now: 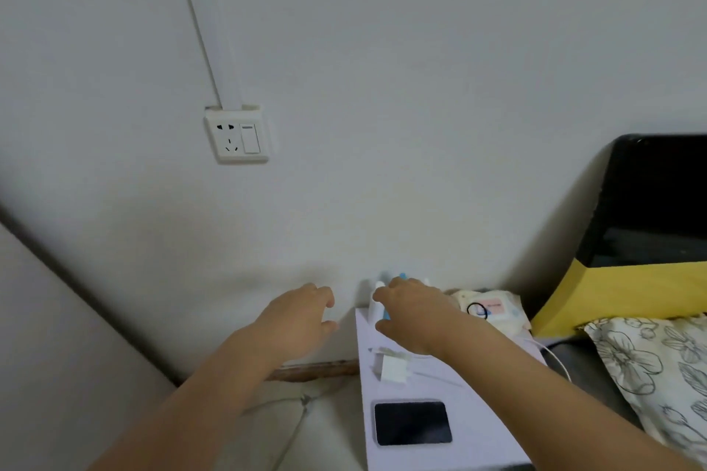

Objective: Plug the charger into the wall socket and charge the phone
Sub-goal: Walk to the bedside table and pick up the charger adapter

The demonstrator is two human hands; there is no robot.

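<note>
two empty, loosely open hands, left hand (302,317) and right hand (413,312), above charger (394,367) and phone (412,423)

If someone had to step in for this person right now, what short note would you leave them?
Left hand: empty, fingers loosely curled, hovering beside the white bedside table.
Right hand: reaching over the table's back end near some small bottles; whether it grips anything cannot be told.
White charger lies on the table with its cable trailing to the right. Phone lies screen up, nearer the person.
Wall socket, up on the left, has nothing plugged in.
Done: nothing yet. Left: pick up the charger, plug it in, connect the phone.
</note>
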